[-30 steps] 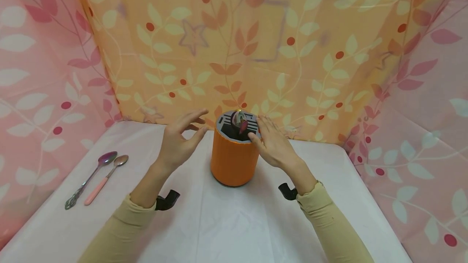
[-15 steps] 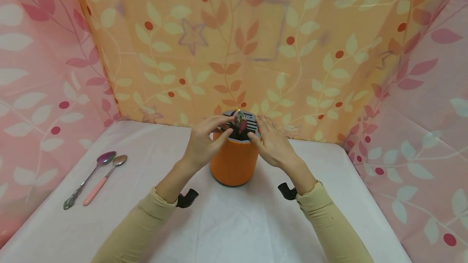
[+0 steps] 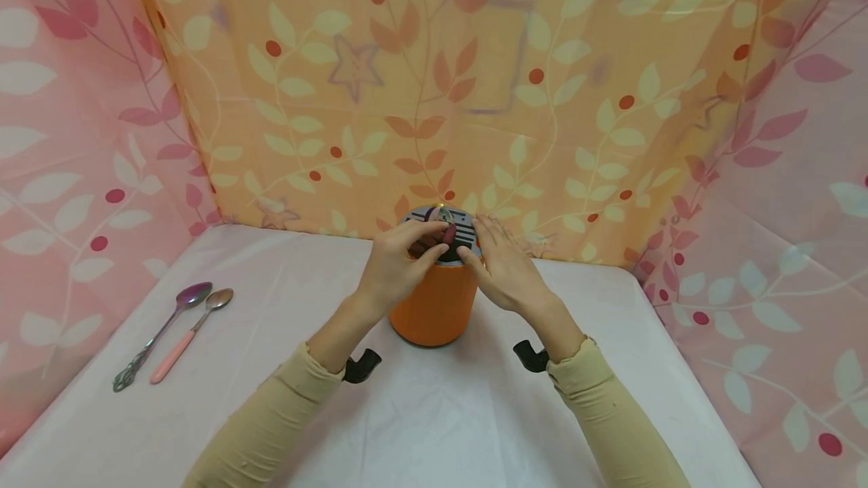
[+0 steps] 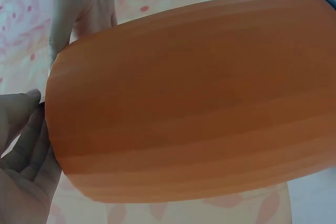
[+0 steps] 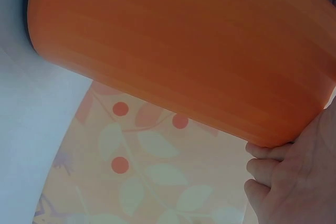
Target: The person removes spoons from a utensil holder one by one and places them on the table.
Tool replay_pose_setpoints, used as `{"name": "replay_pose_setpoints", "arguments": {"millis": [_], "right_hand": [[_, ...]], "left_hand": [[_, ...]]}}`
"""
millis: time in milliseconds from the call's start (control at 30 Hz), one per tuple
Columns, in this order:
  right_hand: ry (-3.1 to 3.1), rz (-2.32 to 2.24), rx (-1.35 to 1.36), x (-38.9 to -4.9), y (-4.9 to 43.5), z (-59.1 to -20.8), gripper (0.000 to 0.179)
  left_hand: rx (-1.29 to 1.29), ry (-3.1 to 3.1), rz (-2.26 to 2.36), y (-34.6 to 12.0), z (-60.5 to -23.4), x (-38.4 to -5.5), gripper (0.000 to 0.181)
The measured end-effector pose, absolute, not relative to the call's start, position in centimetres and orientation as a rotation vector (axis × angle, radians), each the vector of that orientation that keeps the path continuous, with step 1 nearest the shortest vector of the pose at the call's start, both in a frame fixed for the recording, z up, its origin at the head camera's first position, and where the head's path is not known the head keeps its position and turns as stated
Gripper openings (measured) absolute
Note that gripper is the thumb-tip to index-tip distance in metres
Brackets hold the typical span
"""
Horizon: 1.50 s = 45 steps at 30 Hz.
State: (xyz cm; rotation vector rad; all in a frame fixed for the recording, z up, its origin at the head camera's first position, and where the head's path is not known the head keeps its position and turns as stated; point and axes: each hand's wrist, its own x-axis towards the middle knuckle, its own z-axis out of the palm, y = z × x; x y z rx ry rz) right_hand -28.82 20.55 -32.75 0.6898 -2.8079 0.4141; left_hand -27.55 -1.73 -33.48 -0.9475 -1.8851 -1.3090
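Note:
An orange cylinder-shaped utensil holder (image 3: 434, 307) with a grey slotted top (image 3: 464, 226) stands upright on the table. Shiny spoon bowls (image 3: 449, 233), tinted purple and red, stick up from its top. My left hand (image 3: 393, 269) is at the near left of the rim, thumb and forefinger closed on a spoon there; the fingers partly hide the grip. In the left wrist view, the left hand (image 4: 23, 156) shows thumb and fingertips meeting at a dark bit. My right hand (image 3: 508, 269) rests on the holder's right side, its fingers fairly straight and thumb by the rim.
Two spoons lie on the white-covered table (image 3: 434, 420) at the left: one with an ornate metal handle (image 3: 156, 341), one with a pink handle (image 3: 178, 349). Patterned cloth walls (image 3: 434, 96) close in the back and both sides.
My left hand has come in from the left of the holder to the spoons at its top, its thumb and forefinger closing together. The right hand has stayed on the holder's side.

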Motion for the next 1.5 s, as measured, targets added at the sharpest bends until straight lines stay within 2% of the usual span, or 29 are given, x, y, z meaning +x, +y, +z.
{"name": "replay_pose_setpoints", "arguments": {"millis": [500, 1500], "right_hand": [[-2.808, 0.426, 0.688, -28.9, 20.7, -32.8, 0.081], [-2.820, 0.442, 0.674, -28.8, 20.5, -32.9, 0.083]], "left_hand": [[-0.845, -1.981, -1.476, -1.6, -32.9, -27.6, 0.024], [-0.723, -1.756, -1.947, -4.6, -30.8, -26.5, 0.027]]}}
